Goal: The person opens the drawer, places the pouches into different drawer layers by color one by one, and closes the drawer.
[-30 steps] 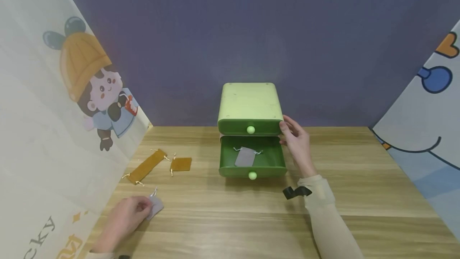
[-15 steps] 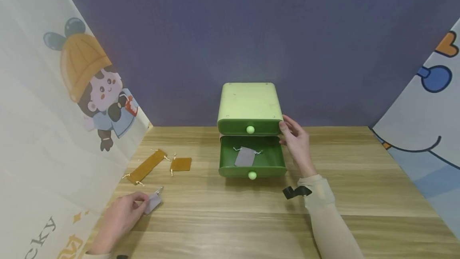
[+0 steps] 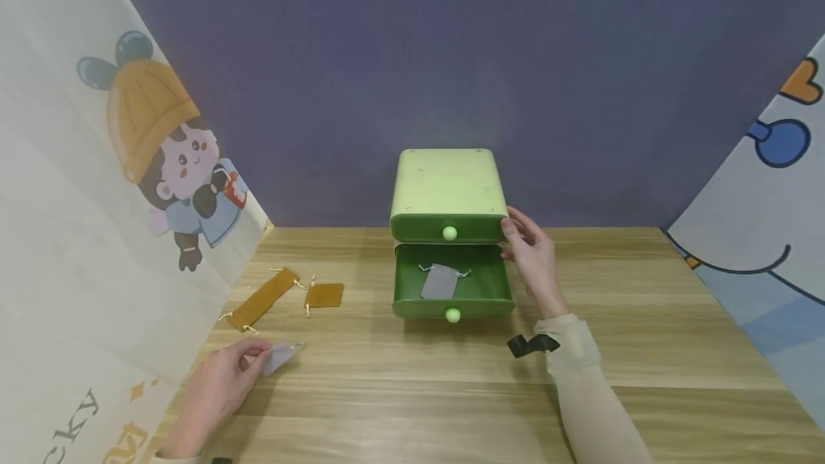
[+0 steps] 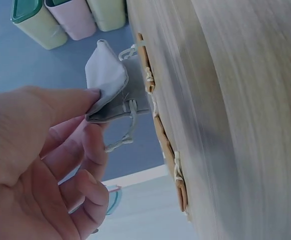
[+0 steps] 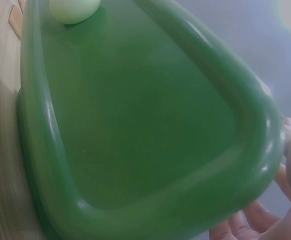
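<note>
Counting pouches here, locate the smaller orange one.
In the head view, the smaller orange pouch lies on the table left of the open drawer, beside the longer pouch.

The place looks like a small, screened-in booth: a wood-grain table (image 3: 412, 407) meets a plain blue-violet wall (image 3: 412, 56) on the far side. Pale walls stand at left (image 3: 51, 235) and right, printed with a cartoon figure (image 3: 183, 152) and an orange heart (image 3: 802, 82); the wider building cannot be told.
</note>
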A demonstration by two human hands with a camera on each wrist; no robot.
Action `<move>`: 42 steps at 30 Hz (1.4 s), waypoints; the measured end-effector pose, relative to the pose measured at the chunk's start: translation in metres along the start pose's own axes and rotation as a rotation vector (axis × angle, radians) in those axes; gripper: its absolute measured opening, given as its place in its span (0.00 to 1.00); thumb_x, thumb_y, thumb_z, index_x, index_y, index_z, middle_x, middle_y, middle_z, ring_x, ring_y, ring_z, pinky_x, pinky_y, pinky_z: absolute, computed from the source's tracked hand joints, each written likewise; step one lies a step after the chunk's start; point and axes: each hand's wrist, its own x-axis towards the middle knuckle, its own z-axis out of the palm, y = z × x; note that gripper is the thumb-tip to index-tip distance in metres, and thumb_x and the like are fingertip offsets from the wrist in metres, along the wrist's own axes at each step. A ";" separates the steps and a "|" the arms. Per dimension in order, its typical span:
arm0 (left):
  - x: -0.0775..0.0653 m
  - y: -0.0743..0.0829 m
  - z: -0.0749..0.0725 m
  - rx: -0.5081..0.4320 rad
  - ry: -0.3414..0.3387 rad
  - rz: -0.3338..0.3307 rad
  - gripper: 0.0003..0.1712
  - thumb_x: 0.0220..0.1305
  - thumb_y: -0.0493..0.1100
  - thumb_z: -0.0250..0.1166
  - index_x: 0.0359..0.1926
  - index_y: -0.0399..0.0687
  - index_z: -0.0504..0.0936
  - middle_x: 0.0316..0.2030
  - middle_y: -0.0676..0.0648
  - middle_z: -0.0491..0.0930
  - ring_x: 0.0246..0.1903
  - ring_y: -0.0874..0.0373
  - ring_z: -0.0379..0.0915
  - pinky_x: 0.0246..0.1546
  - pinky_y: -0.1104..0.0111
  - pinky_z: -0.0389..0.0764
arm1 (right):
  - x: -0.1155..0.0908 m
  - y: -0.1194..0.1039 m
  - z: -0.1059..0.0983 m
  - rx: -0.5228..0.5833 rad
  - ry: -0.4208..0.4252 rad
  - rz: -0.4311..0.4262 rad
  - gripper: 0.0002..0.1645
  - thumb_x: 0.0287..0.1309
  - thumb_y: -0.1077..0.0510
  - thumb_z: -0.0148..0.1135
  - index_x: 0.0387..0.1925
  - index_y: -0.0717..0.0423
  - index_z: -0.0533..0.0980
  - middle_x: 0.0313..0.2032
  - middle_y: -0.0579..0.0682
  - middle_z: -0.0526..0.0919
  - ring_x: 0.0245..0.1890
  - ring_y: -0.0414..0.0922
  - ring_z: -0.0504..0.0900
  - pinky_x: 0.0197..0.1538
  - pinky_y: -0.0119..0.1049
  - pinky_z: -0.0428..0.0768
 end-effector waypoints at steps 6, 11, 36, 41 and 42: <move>0.000 0.003 0.000 -0.016 0.061 0.045 0.10 0.70 0.44 0.73 0.48 0.46 0.92 0.38 0.44 0.93 0.22 0.69 0.72 0.22 0.72 0.69 | 0.000 0.000 -0.001 0.000 0.003 0.004 0.33 0.74 0.43 0.64 0.75 0.47 0.74 0.70 0.59 0.79 0.40 0.32 0.84 0.38 0.24 0.86; 0.000 0.007 0.000 -0.016 0.096 0.051 0.09 0.68 0.44 0.75 0.46 0.48 0.93 0.33 0.50 0.92 0.20 0.72 0.67 0.19 0.72 0.67 | -0.001 -0.001 -0.002 -0.008 -0.008 0.014 0.34 0.74 0.42 0.64 0.76 0.46 0.73 0.72 0.59 0.78 0.41 0.32 0.83 0.39 0.24 0.86; 0.005 0.026 0.000 -0.023 0.173 0.124 0.05 0.63 0.43 0.78 0.41 0.53 0.94 0.21 0.57 0.82 0.18 0.72 0.63 0.20 0.72 0.64 | -0.002 -0.002 -0.003 -0.009 -0.020 0.022 0.34 0.74 0.41 0.64 0.76 0.45 0.73 0.72 0.58 0.77 0.41 0.33 0.83 0.40 0.25 0.86; 0.006 0.030 0.000 -0.025 0.185 0.147 0.05 0.62 0.42 0.78 0.40 0.53 0.94 0.21 0.58 0.83 0.18 0.73 0.63 0.20 0.72 0.64 | -0.002 -0.002 -0.003 -0.013 -0.028 0.027 0.35 0.74 0.40 0.64 0.76 0.45 0.72 0.72 0.58 0.77 0.41 0.33 0.84 0.41 0.26 0.87; 0.006 0.031 0.000 -0.026 0.183 0.148 0.05 0.62 0.42 0.78 0.40 0.53 0.94 0.21 0.58 0.83 0.18 0.73 0.63 0.20 0.72 0.64 | -0.002 -0.002 -0.003 -0.014 -0.027 0.027 0.35 0.74 0.40 0.64 0.76 0.45 0.73 0.72 0.58 0.78 0.41 0.33 0.84 0.41 0.26 0.87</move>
